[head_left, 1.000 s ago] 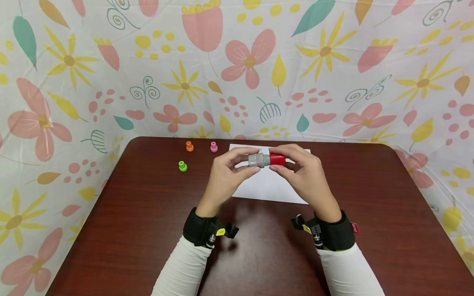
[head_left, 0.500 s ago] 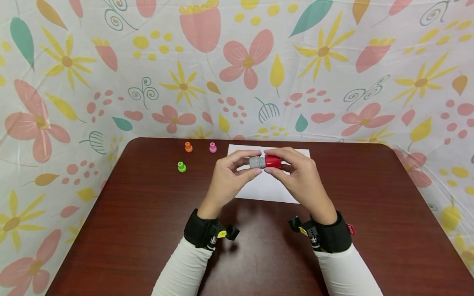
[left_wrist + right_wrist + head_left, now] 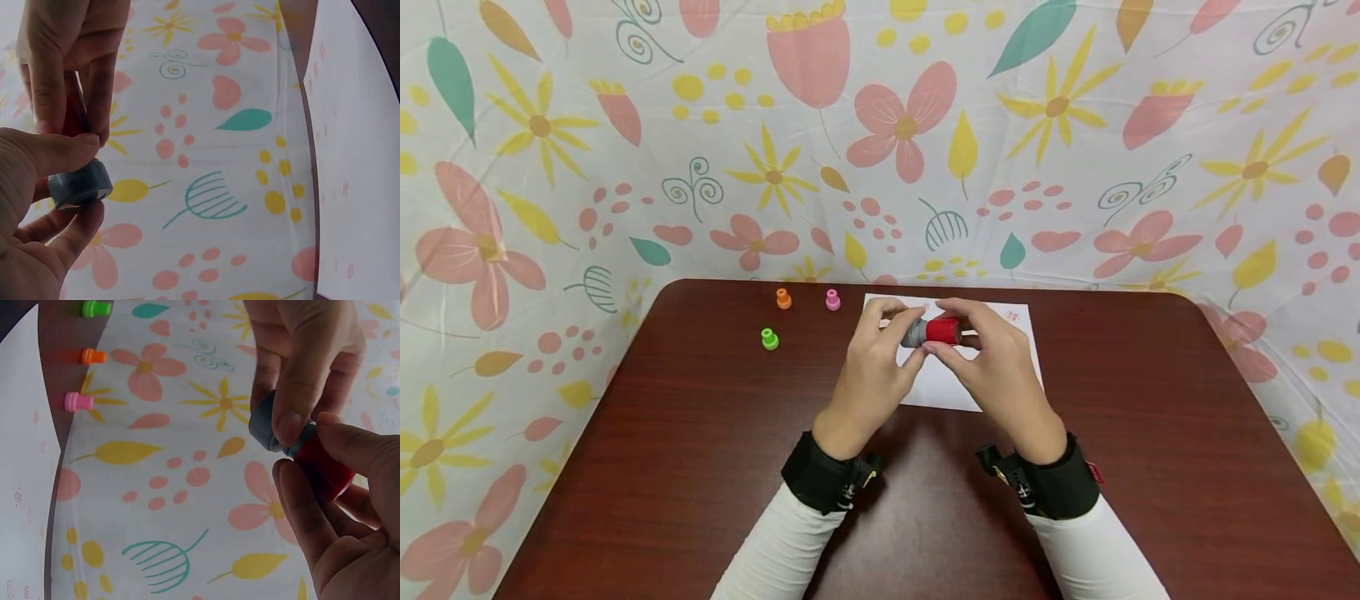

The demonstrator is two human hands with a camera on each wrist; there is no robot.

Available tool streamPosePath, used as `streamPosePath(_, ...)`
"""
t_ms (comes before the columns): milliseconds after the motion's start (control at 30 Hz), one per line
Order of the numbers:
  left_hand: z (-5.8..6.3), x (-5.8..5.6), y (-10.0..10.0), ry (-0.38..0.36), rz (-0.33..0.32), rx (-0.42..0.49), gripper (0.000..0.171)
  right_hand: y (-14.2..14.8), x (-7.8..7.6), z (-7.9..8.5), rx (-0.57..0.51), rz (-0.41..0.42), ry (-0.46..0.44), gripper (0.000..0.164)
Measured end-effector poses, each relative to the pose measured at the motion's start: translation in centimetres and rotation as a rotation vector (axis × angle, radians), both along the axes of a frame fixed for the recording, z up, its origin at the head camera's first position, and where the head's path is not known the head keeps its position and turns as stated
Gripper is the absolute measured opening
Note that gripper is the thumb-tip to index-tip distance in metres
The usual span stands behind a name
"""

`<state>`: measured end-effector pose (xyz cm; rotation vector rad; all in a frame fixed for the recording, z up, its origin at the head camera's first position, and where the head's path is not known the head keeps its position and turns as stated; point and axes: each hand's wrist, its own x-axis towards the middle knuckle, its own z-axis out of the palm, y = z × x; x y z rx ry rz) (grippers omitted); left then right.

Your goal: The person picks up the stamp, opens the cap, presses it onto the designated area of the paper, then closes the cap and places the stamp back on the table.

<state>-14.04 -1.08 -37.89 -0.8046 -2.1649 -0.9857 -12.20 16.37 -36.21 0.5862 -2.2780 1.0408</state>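
Between my two hands is a small stamp with a red body (image 3: pixel 943 332) and a grey end (image 3: pixel 914 333), held sideways above a white paper sheet (image 3: pixel 942 387). My left hand (image 3: pixel 871 367) pinches the grey end between thumb and fingers. Thumb and fingers of my right hand (image 3: pixel 997 371) grip the red body. In the left wrist view the wide grey end (image 3: pixel 80 185) faces the camera under the left thumb. The right wrist view has the red body (image 3: pixel 322 467) partly covered by the right fingers and thumb.
Orange (image 3: pixel 784 299), pink (image 3: pixel 832 301) and green (image 3: pixel 770 339) small toy stamps stand at the back left of the dark wooden table (image 3: pixel 685 442). Faint red prints (image 3: pixel 1012 316) mark the paper. A flowered cloth (image 3: pixel 880 167) hangs behind the table.
The stamp's grey and red parts look closer together than one second ago. My left hand has turned and shifted right over the grey end; my right hand has moved slightly left.
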Motion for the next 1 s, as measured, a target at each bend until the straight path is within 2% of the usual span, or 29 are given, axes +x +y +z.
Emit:
streamPosePath(100, 0.1, 0.0, -0.1, 0.017, 0.019, -0.038, 0.037, -0.2, 0.0, -0.1, 0.013, 0.002, 0.02, 0.057)
streamPosePath(200, 0.1, -0.1, -0.3, -0.001, 0.028, -0.049, 0.034, -0.3, 0.0, -0.1, 0.029, 0.018, 0.029, 0.057)
streamPosePath(400, 0.0, -0.8, -1.3, -0.059, 0.033, -0.01, 0.029, 0.3, 0.0, 0.3, 0.066, 0.025, 0.029, 0.057)
streamPosePath(500, -0.1, -1.1, -2.1, -0.088, 0.064, 0.01, 0.028, 0.7, 0.1, 0.5, 0.09, 0.008, 0.022, 0.056)
streamPosePath(600, -0.4, -1.6, -3.1, -0.149, 0.113, 0.026, 0.029, 1.1, 0.1, 0.7, 0.102, -0.005, 0.02, 0.053)
streamPosePath(700, -1.0, -2.3, -4.2, -0.243, 0.157, 0.032, 0.029, 1.4, 0.1, 0.9, 0.114, -0.011, 0.015, 0.052)
streamPosePath(800, -1.8, -3.2, -5.5, -0.323, 0.177, 0.027, 0.029, 1.6, 0.1, 0.9, 0.131, -0.011, 0.003, 0.053)
streamPosePath(1000, -3.2, -5.4, -7.7, -0.396, 0.199, -0.027, 0.028, 2.1, 0.1, 1.0, 0.16, -0.037, -0.026, 0.057)
